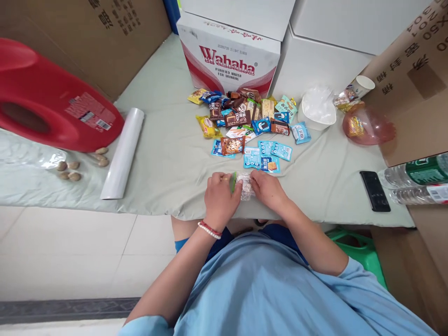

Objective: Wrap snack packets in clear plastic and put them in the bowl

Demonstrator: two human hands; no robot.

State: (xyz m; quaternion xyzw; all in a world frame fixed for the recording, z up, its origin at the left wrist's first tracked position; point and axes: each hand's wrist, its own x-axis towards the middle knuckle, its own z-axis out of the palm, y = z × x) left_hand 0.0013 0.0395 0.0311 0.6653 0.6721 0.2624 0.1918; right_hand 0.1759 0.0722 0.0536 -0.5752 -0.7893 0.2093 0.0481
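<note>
My left hand (219, 199) and my right hand (268, 190) both grip a small clear snack packet (243, 185) with a green end, held between them at the near edge of the cloth-covered table (168, 158). The fingers of both hands are curled round its ends. A red and white bead bracelet sits on my left wrist. Just beyond the hands lies a pile of wrapped snacks (247, 123), blue, brown and yellow packets spread loosely.
A Wahaha water carton (229, 56) stands behind the pile. A white roll (123, 151), a red jug (45, 100) and several nuts (70, 170) lie left. A white bowl (318, 109), pink bowl (367, 123), paper cup (360, 86), black phone (374, 190) and bottles (418, 179) sit right.
</note>
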